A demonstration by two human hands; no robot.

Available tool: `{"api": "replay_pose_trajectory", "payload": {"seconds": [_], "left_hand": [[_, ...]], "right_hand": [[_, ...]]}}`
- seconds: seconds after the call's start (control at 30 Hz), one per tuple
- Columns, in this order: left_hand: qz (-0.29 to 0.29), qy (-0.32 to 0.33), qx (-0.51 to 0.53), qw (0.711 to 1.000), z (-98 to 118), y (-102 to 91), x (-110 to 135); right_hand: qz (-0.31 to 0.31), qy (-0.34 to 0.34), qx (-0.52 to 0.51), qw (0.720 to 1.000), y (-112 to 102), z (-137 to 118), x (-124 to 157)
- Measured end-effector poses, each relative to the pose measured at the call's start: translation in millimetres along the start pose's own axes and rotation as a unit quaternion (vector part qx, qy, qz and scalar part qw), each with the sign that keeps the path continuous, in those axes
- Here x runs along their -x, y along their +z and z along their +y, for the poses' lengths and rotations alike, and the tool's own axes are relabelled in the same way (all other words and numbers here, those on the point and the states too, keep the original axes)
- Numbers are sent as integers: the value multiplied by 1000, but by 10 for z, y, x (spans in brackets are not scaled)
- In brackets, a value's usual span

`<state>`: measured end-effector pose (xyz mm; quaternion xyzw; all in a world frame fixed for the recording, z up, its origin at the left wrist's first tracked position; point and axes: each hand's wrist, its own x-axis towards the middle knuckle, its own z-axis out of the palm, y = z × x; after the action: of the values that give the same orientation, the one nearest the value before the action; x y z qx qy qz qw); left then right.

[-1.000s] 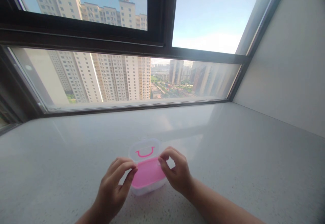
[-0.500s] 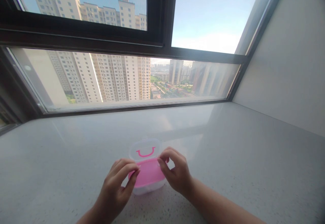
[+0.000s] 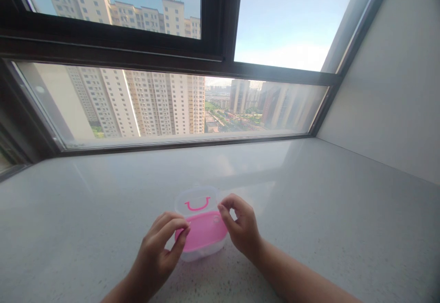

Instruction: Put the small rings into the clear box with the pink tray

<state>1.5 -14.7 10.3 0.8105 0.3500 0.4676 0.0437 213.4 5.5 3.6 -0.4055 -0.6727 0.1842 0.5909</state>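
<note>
A small clear plastic box (image 3: 202, 241) with pink contents sits on the pale stone windowsill (image 3: 309, 211). Its clear lid (image 3: 196, 200), which carries a thin pink handle, stands tipped open at the far side. My left hand (image 3: 158, 252) is at the box's left edge, thumb and fingers curled and pinching toward the rim. My right hand (image 3: 240, 229) is at the right edge, its fingers curled with the thumb tip on the rim near the lid's corner. Whether either hand pinches anything small is not visible.
A wide dark-framed window (image 3: 220, 64) runs along the far side of the sill, with tall apartment buildings beyond the glass. A white wall (image 3: 395, 92) closes off the right side.
Both hands stay at the box's two sides. The right hand's fingers have closed in slightly toward the lid's corner, and the view has shifted a little.
</note>
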Motion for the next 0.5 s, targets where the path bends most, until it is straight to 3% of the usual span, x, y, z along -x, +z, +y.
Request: {"api": "replay_pose_trajectory", "payload": {"seconds": [0.5], "left_hand": [[-14,-8,20,1000,0,-5,4]], "right_hand": [[5,3,8,1000,0,-6,-4]]}}
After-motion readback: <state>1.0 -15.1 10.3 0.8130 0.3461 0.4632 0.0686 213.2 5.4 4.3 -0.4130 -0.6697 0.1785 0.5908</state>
